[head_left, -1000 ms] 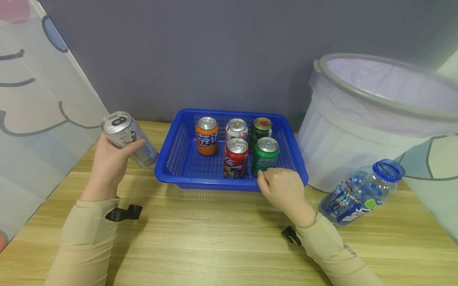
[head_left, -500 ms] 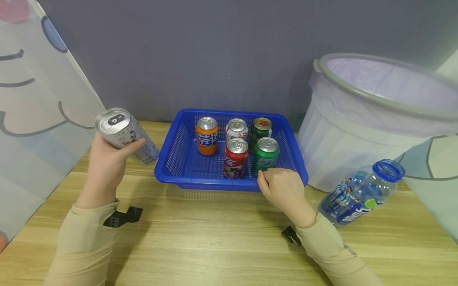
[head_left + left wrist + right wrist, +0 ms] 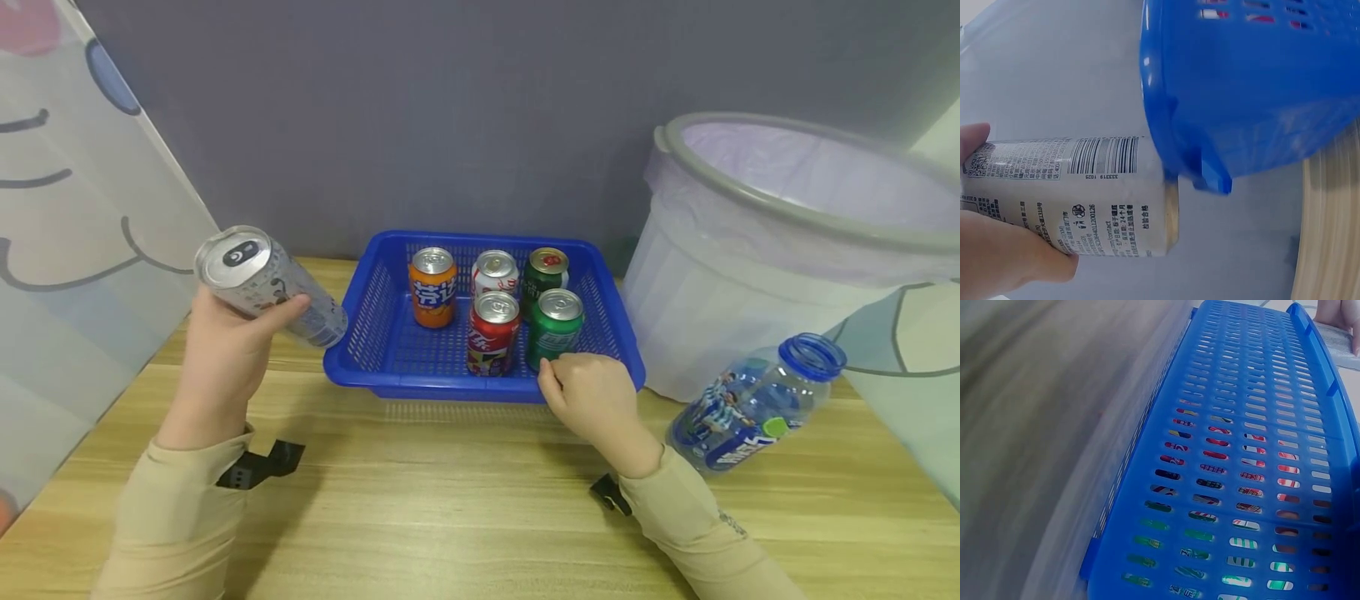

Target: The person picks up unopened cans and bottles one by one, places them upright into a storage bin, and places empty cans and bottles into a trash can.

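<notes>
My left hand grips a tall silver-grey drink can, fingers and thumb round its body. The can is tilted, top toward the upper left, base at the left rim of the blue plastic basket. In the left wrist view the can's printed side shows a barcode, and the basket rim overlaps its base; contact is unclear. My right hand holds the basket's front rim at the right, fingers curled over it. Inside stand an orange can, a white can, a red can and two green cans.
Right of the basket stands a white bin with a grey rim and a purple liner. A clear, capless blue-necked bottle is on the wooden table near my right forearm. A grey wall rises behind.
My left hand has raised the silver-grey can slightly, then shifted it right, its base now at the basket's left rim. The right hand and the cans in the basket stay put.
</notes>
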`<state>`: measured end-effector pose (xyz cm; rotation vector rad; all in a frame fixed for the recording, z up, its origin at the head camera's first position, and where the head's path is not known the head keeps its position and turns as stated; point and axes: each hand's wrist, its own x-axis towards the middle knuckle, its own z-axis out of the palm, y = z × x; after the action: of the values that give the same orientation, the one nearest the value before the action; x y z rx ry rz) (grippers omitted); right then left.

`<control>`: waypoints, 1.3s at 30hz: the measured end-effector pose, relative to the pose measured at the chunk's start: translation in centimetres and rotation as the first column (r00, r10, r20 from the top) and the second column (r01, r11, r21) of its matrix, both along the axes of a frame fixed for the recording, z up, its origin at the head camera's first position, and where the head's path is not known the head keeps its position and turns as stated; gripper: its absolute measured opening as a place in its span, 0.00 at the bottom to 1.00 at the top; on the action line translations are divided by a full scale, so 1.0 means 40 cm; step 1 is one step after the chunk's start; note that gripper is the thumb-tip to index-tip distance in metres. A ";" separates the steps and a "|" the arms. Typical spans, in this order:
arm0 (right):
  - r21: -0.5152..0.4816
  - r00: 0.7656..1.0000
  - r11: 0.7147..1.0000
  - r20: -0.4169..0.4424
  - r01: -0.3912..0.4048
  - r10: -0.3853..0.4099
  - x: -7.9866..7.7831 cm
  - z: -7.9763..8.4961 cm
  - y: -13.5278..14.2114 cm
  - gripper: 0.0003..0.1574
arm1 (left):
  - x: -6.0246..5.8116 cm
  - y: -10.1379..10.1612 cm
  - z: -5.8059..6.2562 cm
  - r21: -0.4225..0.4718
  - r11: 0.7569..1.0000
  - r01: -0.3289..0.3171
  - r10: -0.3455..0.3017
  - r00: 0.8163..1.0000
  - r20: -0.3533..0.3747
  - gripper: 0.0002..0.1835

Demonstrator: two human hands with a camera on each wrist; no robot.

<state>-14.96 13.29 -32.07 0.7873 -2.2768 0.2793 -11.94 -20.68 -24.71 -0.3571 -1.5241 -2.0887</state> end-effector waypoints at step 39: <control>-0.004 1.000 1.000 0.001 -0.002 0.002 0.001 0.001 -0.002 0.29 | -0.036 0.081 -0.077 -0.097 0.995 0.016 -0.005 0.994 0.112 0.33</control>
<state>-14.93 13.21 -32.02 0.7875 -2.2758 0.2850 -13.37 -17.42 -27.79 -0.2884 -1.6965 -2.0779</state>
